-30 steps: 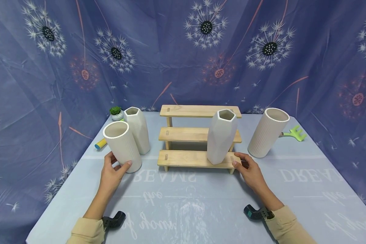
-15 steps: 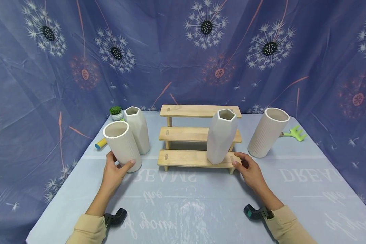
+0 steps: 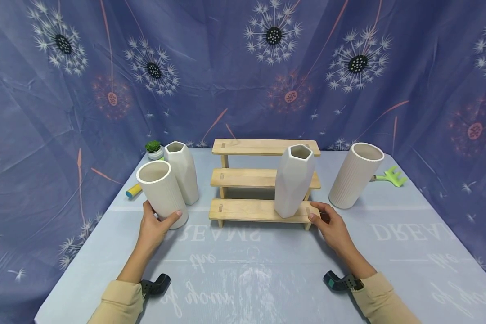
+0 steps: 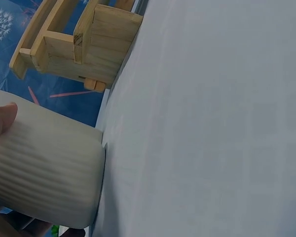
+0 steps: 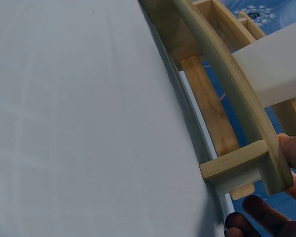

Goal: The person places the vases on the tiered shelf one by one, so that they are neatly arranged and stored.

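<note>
At the left of the head view, my left hand [image 3: 155,228] grips the lower part of a white ribbed cylindrical vase [image 3: 162,193], thumb in front and fingers behind. This vase [image 4: 49,163] stands on the table in the left wrist view. My right hand [image 3: 329,226] holds the right end of the lowest step of a three-tier wooden display stand [image 3: 243,210]. In the right wrist view, several fingertips [image 5: 254,205] hang below that step. A white faceted vase [image 3: 293,184] stands on the lowest step, close to my right hand.
Another faceted vase [image 3: 184,173] stands behind the gripped one. A second ribbed vase [image 3: 354,177] is right of the stand. Farther out are a small potted succulent [image 3: 154,148], a yellow-and-blue cylindrical item [image 3: 134,191] and a green toy hand rake [image 3: 393,177]. A blue dandelion curtain [image 3: 227,67] hangs behind.
My left wrist has shifted slightly right, and its thumb sits a little higher on the ribbed vase. The vases, stand and right hand look unmoved.
</note>
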`<state>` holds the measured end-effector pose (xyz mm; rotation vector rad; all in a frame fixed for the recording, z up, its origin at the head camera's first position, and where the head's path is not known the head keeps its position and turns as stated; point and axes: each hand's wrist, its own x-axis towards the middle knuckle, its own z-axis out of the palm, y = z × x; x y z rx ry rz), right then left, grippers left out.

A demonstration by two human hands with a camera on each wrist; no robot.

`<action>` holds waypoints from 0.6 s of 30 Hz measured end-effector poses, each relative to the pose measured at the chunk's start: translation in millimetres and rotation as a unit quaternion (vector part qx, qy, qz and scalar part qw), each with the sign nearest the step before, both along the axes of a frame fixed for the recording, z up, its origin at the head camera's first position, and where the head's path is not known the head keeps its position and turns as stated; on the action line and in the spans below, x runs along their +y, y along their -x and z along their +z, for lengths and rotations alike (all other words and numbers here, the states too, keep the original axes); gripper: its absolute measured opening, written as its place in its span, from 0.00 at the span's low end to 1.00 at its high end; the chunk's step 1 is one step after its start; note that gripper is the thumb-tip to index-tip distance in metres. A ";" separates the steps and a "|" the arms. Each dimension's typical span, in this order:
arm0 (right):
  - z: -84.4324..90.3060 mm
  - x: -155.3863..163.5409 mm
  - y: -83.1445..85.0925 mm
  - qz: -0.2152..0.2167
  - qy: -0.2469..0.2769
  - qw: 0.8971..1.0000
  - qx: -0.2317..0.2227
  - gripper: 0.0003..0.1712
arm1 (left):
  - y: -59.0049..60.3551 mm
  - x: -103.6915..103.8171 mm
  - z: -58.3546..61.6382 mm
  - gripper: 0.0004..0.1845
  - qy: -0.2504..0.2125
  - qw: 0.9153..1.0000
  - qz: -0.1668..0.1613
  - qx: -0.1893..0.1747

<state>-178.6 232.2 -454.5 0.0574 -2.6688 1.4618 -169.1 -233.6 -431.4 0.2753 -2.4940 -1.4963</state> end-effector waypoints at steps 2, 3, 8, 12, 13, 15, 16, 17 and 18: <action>0.0 0.1 0.2 0.000 0.001 1.000 0.000 0.29 | 0.7 0.2 0.2 0.49 0.000 1.000 0.000 -0.002; 0.0 0.2 0.2 0.000 0.000 1.000 0.001 0.29 | 1.2 0.2 0.1 0.49 0.000 1.000 -0.001 -0.004; -0.5 0.5 0.0 0.002 -0.001 1.000 0.005 0.29 | 3.2 0.5 -0.3 0.51 0.004 1.000 -0.004 -0.007; -0.8 0.5 0.0 0.003 -0.001 1.000 0.009 0.29 | 3.1 0.7 0.5 0.51 0.005 1.000 -0.001 -0.008; -1.0 0.7 0.0 0.003 -0.001 1.000 0.010 0.29 | 3.1 1.0 0.8 0.51 0.004 1.000 0.000 -0.008; -1.3 0.9 0.1 0.003 0.003 1.000 0.009 0.28 | 2.7 1.6 1.5 0.51 0.001 1.000 0.003 -0.008; -1.3 1.0 0.2 0.003 0.005 1.000 0.008 0.28 | 2.5 1.8 1.7 0.51 0.000 1.000 0.004 -0.008; -1.4 1.0 0.3 0.003 0.007 1.000 0.008 0.28 | 2.4 2.1 1.9 0.51 -0.001 1.000 0.005 -0.008; -1.4 1.1 0.3 0.003 0.008 1.000 0.007 0.28 | 2.2 2.4 2.0 0.50 -0.004 1.000 0.006 -0.006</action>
